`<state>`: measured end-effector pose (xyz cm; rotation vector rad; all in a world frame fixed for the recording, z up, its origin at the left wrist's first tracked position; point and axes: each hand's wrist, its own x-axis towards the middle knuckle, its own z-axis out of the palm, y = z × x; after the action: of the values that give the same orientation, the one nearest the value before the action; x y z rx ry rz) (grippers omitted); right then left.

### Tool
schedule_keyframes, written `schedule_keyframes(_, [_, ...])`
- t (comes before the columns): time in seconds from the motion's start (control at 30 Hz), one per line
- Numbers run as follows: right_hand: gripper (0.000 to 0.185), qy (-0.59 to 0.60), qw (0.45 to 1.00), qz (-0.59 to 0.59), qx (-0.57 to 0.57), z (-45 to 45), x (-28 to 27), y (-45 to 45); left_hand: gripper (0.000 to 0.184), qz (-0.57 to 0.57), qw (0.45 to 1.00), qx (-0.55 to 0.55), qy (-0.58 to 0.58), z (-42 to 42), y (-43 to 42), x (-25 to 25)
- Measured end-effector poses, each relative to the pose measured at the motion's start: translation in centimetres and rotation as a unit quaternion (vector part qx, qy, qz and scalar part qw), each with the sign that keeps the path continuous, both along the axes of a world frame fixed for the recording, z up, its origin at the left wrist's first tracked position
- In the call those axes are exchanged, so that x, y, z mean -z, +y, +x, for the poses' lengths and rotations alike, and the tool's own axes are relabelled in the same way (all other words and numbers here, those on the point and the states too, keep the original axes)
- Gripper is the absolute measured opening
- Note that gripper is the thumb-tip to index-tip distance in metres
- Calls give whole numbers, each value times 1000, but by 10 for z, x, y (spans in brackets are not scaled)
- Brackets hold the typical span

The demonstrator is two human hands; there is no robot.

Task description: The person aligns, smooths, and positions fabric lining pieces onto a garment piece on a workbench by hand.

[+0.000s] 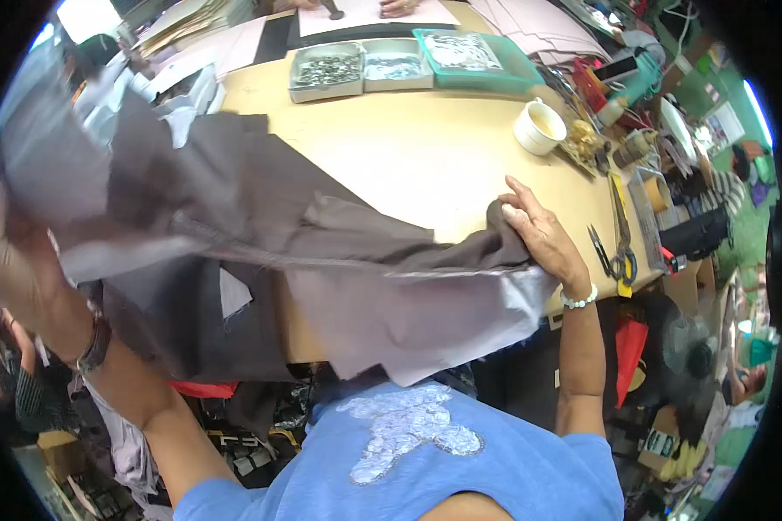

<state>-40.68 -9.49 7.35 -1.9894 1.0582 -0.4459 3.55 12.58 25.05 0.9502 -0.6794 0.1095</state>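
Observation:
A dark brown piece of sewn fabric (261, 204) with a seam along its length and a paler underside stretches between my two hands, over the table's near edge. My right hand (543, 234) grips its right end, thumb pressed on the cloth and the index finger stretched out. At the far left, my left hand (26, 269) is at the other end, which is raised and smeared by motion. The fingers there are partly hidden, but the cloth hangs from that hand. A dark flap (191, 313) falls below the seam, with a small pale patch showing.
Beyond the fabric, the table (382, 139) bears trays of small metal parts (328, 71), a green tray (478, 65) and a white cup (540, 128). Scissors (621, 252) lie near the right edge. Another person's hands (397, 7) work at the far side.

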Motion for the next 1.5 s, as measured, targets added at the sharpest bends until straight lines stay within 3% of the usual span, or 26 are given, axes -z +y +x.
schedule_keyframes(0.07, [61,-7,1000,9,29,-17,20,6,35,39,997,-42,-50,2,13,11])
schedule_keyframes(0.2, [63,34,931,-364,-15,-19,64,29,36,81,995,-45,-45,14,38,28])
schedule_keyframes(0.3, [54,67,939,-336,-30,-16,67,41,37,64,997,25,21,36,41,36])
schedule_keyframes(0.33, [47,57,920,-384,-63,-13,75,33,36,96,995,-15,-32,37,34,37])
schedule_keyframes(0.37, [45,80,905,-412,-68,-12,76,17,35,177,960,-84,-199,73,30,38])
schedule_keyframes(0.4, [44,105,889,-440,-73,-10,73,-2,35,164,976,-35,-140,72,7,23])
schedule_keyframes(0.47, [44,79,850,-519,-30,5,38,-56,36,124,991,50,-10,68,-39,-7])
schedule_keyframes(0.5, [37,114,848,-517,-16,12,8,-86,38,168,982,19,-85,101,-59,-24])
schedule_keyframes(0.53, [33,57,778,-625,-2,25,-33,-111,40,163,984,47,-55,135,-78,-51])
schedule_keyframes(0.57, [31,187,778,-594,82,30,-66,-133,40,138,988,35,-54,148,-89,-71])
schedule_keyframes(0.63, [32,103,735,-635,211,44,-153,-118,42,91,991,-11,-94,139,-80,-89])
schedule_keyframes(0.67, [45,32,799,-600,-3,5,-200,-119,42,79,989,-35,-118,131,-69,-89])
schedule_keyframes(0.7, [46,-44,776,-629,3,0,-207,-111,43,74,985,-59,-144,121,-56,-87])
schedule_keyframes(0.73, [47,-117,745,-657,7,-4,-215,-104,44,71,980,-85,-168,111,-42,-82])
schedule_keyframes(0.77, [32,-186,612,-732,233,26,-196,-85,45,80,972,-110,-193,98,-25,-73])
schedule_keyframes(0.83, [28,-307,616,-704,174,23,-156,-51,46,126,947,-168,-245,71,13,-43])
schedule_keyframes(0.87, [28,-271,621,-708,198,19,-128,-38,47,184,925,-194,-270,57,33,-22])
schedule_keyframes(0.93, [40,-157,715,-648,209,-7,-49,-7,49,337,858,-219,-320,33,65,28])
schedule_keyframes(0.97, [43,-113,752,-626,171,-19,-19,8,50,394,855,-106,-321,19,73,53])
schedule_keyframes(1.03, [49,-78,813,-565,117,-31,24,40,53,317,895,274,-150,-1,69,92])
schedule_keyframes(1.1, [51,-88,849,-473,216,-38,46,60,56,391,906,127,-96,4,57,111])
schedule_keyframes(1.13, [51,-110,860,-403,293,-42,54,65,53,387,909,131,-78,-2,45,108])
schedule_keyframes(1.27, [54,-167,867,-199,426,-46,64,59,49,455,834,242,-198,-59,-29,90])
schedule_keyframes(1.4, [66,34,894,-297,334,-43,67,51,61,389,711,302,-502,-141,-111,131])
schedule_keyframes(1.47, [68,50,910,-285,296,-43,64,52,72,301,669,336,-591,-185,-144,178])
schedule_keyframes(1.5, [69,57,918,-278,277,-42,63,52,77,297,605,328,-662,-211,-155,182])
